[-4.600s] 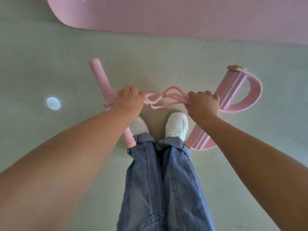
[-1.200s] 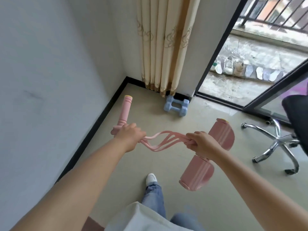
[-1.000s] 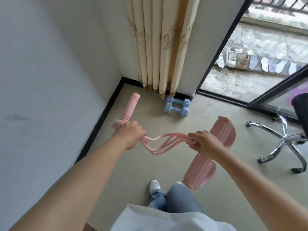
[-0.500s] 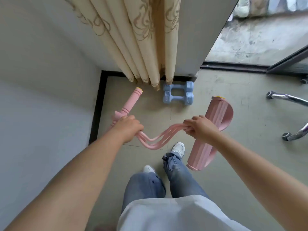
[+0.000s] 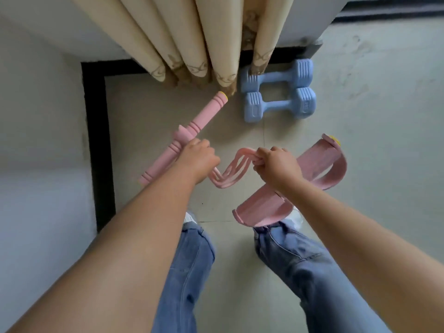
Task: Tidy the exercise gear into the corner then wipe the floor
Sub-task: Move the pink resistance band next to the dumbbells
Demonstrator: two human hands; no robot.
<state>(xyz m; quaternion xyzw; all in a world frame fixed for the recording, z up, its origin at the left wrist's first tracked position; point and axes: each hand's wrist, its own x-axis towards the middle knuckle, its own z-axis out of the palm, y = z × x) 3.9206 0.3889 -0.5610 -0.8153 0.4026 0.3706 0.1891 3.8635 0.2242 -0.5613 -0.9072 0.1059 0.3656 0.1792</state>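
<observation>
Head view looks straight down at a pink pull-rope exerciser held above the floor near the room's corner. Its foam handle bar point(image 5: 182, 138) runs diagonally at left, gripped round its middle by the left hand point(image 5: 198, 156). The slack rubber cords point(image 5: 229, 173) sag between the hands, and the right hand point(image 5: 276, 164) is closed round their other end, where the curved foot pedal point(image 5: 310, 169) hangs. Just beyond, two blue dumbbells point(image 5: 278, 90) lie side by side against the black skirting, partly under the curtain point(image 5: 192, 42).

To do this step well, I would lower the whole thing together, bar laid along the left skirting, pedal brought in beside the dumbbells, cords folded between rather than trailing out over floor that must later be wiped.
</observation>
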